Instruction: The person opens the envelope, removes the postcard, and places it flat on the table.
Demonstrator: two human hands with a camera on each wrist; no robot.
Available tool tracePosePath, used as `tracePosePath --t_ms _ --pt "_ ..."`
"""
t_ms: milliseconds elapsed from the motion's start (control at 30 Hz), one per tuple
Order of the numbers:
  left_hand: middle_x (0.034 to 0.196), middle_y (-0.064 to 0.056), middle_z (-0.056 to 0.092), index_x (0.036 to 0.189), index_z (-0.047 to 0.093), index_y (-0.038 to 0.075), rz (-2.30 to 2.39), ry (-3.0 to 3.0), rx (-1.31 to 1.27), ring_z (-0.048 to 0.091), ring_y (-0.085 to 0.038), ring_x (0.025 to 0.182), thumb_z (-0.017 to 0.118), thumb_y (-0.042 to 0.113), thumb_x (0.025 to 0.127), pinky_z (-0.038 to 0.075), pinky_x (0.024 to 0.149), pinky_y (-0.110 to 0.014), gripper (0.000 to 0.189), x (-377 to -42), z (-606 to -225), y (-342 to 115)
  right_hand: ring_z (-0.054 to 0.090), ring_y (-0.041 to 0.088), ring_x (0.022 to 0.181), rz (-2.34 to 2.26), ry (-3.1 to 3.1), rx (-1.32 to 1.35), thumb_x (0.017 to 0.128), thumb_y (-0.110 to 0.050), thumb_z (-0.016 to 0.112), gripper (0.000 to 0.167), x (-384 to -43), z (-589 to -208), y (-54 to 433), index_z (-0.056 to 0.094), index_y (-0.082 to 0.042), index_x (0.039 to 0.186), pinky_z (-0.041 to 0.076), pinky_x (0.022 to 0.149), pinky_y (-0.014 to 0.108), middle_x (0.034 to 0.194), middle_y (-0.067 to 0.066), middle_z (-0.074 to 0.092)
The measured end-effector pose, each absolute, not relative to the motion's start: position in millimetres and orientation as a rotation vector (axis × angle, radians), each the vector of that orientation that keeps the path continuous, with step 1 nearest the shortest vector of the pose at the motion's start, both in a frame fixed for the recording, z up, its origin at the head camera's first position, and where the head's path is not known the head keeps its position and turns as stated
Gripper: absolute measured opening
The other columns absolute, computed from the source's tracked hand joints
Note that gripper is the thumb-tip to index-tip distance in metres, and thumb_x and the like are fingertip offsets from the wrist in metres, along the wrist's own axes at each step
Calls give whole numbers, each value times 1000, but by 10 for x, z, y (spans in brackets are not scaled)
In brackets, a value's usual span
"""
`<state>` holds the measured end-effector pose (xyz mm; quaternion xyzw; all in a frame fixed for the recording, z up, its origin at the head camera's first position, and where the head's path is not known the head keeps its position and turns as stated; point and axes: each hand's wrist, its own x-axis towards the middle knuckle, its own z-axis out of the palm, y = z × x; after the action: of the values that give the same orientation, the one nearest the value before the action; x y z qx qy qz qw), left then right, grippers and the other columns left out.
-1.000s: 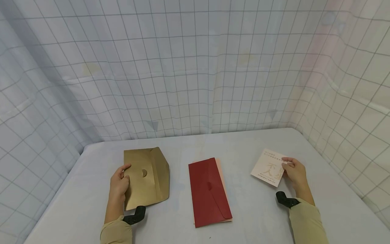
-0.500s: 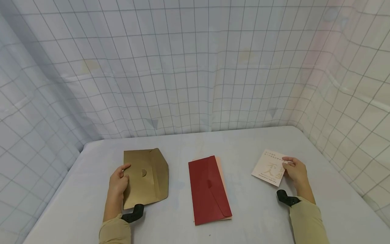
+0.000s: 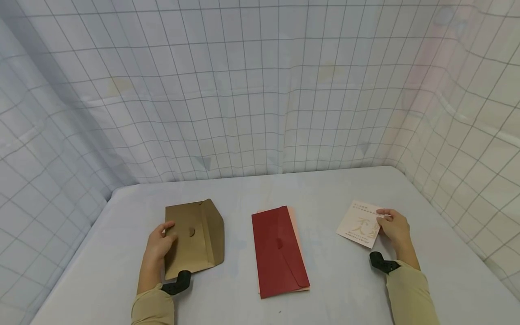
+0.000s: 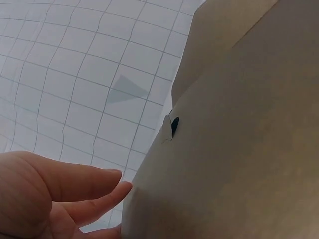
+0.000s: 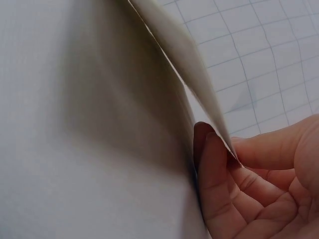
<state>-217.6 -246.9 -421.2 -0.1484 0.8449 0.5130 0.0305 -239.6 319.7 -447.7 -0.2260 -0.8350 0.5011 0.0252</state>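
In the head view my left hand (image 3: 156, 243) is at the left edge of a gold envelope (image 3: 191, 248), whose flap points right. The left wrist view shows the thumb held away from the envelope (image 4: 224, 149) and fingertips (image 4: 124, 189) right at its edge; part of the fingers is hidden behind it. On the right side, my right hand (image 3: 395, 230) pinches the right edge of a small white card (image 3: 353, 221) printed with gold characters. The right wrist view shows thumb and fingers on opposite sides of the card (image 5: 184, 59), which stands tilted above the tabletop.
Between the hands lies a red envelope (image 3: 278, 253) over a pale pink sheet (image 3: 294, 221) that sticks out at its edges. The white table (image 3: 227, 298) is bordered at the back and sides by a grid-patterned curtain (image 3: 252, 90).
My left thumb has come away from the gold envelope's surface, and the envelope's top left corner sits slightly lower. My right hand and the card have barely moved.
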Motion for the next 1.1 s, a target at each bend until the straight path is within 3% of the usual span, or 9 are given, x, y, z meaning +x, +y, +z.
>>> tracePosePath --t_ms 133,300,667,867,1100 --pt "142 -36 22 142 22 -7 1585 2552 -451 30 -42 122 38 9 94 30 100 -54 54 -2172 -4200 -2475 50 5 66 1499 -2604 -709 93 -8 47 36 -2398 -4481 3200 49 4 126 44 52 16 99 14 54" --pt "146 -38 14 144 18 -7 1550 2543 -421 23 -49 131 37 13 95 24 108 -61 56 -2171 -4188 -2498 51 4 69 1477 -2624 -693 92 -10 47 38 -2399 -4484 3218 48 5 127 44 53 14 121 27 49" --pt "145 -40 14 145 15 -7 1493 2560 -409 22 -52 132 35 17 97 22 108 -63 57 -2157 -4136 -2500 53 2 61 1454 -2590 -700 89 -8 46 40 -2402 -4497 3228 49 6 126 46 53 16 100 21 59" --pt "143 -39 19 145 17 -6 1529 2575 -435 28 -50 129 36 15 97 26 107 -61 56 -2146 -4115 -2484 51 -3 60 1410 -2578 -706 90 -8 46 40 -2398 -4473 3223 49 7 126 43 53 14 116 31 56" --pt "143 -39 21 145 18 -6 1521 2590 -454 30 -50 129 36 16 98 26 107 -60 55 -2135 -4129 -2493 49 -6 62 1404 -2578 -733 93 -11 46 40 -2414 -4461 3235 47 5 129 41 55 11 125 30 52"
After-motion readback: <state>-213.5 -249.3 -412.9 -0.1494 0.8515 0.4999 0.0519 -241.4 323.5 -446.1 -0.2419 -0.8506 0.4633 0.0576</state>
